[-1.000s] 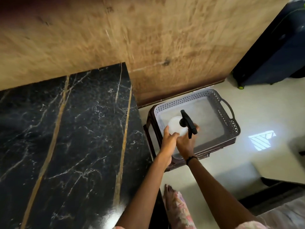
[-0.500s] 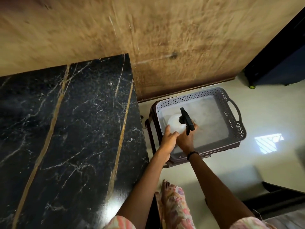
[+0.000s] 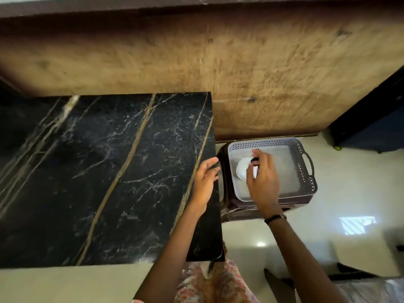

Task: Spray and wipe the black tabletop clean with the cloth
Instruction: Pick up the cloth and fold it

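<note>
The black marble tabletop [image 3: 98,171] with gold veins fills the left half of the head view. A white spray bottle [image 3: 242,168] with a black trigger head stands in the grey basket [image 3: 306,171] to the right of the table. My right hand [image 3: 263,182] hovers just over the bottle with its fingers spread and blurred, partly hiding it. Over the table's right edge is my left hand [image 3: 205,182], fingers relaxed and holding nothing. No cloth is in view.
The basket sits on a dark brown stool [image 3: 225,206] beside the table. A wooden wall panel [image 3: 240,73] runs behind both. A dark blue case [image 3: 371,127] stands at the far right on the pale floor, where a light patch [image 3: 357,224] shows.
Both hands held the bottle inside the basket; now both have let go. My left hand has moved left over the table's edge. The view has shifted toward the table.
</note>
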`<state>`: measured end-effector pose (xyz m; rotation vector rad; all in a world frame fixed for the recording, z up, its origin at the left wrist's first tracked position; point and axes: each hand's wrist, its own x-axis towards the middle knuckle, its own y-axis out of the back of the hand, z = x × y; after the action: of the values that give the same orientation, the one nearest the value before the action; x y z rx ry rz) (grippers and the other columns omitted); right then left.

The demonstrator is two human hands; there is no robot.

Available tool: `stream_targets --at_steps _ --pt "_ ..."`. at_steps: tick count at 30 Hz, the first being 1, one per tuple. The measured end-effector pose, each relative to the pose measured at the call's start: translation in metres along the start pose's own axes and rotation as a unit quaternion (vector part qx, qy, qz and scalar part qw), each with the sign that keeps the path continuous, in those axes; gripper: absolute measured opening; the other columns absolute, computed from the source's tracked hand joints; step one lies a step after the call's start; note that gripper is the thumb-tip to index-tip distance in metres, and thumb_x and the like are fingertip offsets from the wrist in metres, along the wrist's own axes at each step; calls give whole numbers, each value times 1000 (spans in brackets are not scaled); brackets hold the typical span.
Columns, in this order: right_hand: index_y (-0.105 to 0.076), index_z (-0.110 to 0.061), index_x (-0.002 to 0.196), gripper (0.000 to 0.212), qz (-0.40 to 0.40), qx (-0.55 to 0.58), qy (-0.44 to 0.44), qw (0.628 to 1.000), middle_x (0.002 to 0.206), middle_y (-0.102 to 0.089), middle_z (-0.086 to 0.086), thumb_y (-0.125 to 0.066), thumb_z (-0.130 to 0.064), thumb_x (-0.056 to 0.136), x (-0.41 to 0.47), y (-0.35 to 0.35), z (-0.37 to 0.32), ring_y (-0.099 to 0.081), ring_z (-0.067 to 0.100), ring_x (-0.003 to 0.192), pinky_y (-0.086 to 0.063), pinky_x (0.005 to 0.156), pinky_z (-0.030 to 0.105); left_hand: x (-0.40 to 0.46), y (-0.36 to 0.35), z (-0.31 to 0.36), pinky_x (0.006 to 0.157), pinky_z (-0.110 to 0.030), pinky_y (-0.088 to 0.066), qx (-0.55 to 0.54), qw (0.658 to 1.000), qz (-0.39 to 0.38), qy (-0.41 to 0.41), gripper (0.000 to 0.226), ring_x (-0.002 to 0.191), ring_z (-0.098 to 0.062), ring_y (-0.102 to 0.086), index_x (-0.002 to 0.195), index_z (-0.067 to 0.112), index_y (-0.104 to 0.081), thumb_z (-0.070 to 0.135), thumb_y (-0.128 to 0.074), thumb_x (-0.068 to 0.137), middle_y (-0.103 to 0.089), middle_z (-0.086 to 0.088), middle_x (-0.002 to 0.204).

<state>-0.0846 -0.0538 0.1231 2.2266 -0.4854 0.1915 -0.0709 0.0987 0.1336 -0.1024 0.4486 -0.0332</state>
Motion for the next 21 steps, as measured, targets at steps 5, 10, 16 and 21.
stream_targets --at_steps 5,10,16,21 --pt "-54 -18 120 31 -130 56 66 988 112 -60 -1 -56 -8 91 -17 -46 -83 -60 16 97 -53 78 35 -33 73 17 92 -31 -48 -37 997 71 -22 24 110 -18 -60 115 11 -59 6 -43 97 -61 -2 122" --pt "-55 -17 121 32 -221 66 106 967 108 -61 -3 -55 -8 90 -39 -104 -164 -61 15 95 -53 80 34 -54 166 20 90 -31 -49 -61 987 142 -35 25 106 -16 -62 117 7 -58 7 -43 98 -62 -6 124" --pt "-57 -18 117 26 -298 77 132 942 105 -63 -2 -54 -10 92 -76 -195 -269 -62 16 89 -53 74 34 -80 307 22 90 -31 -49 -70 976 205 -34 23 109 -22 -61 115 10 -59 8 -42 98 -62 -6 122" --pt "-57 -21 113 22 -375 69 138 914 100 -64 -5 -54 -14 92 -123 -277 -354 -63 16 86 -53 72 35 -99 438 9 87 -29 -49 -68 957 280 -17 24 108 -21 -60 116 9 -58 7 -44 97 -62 -6 122"
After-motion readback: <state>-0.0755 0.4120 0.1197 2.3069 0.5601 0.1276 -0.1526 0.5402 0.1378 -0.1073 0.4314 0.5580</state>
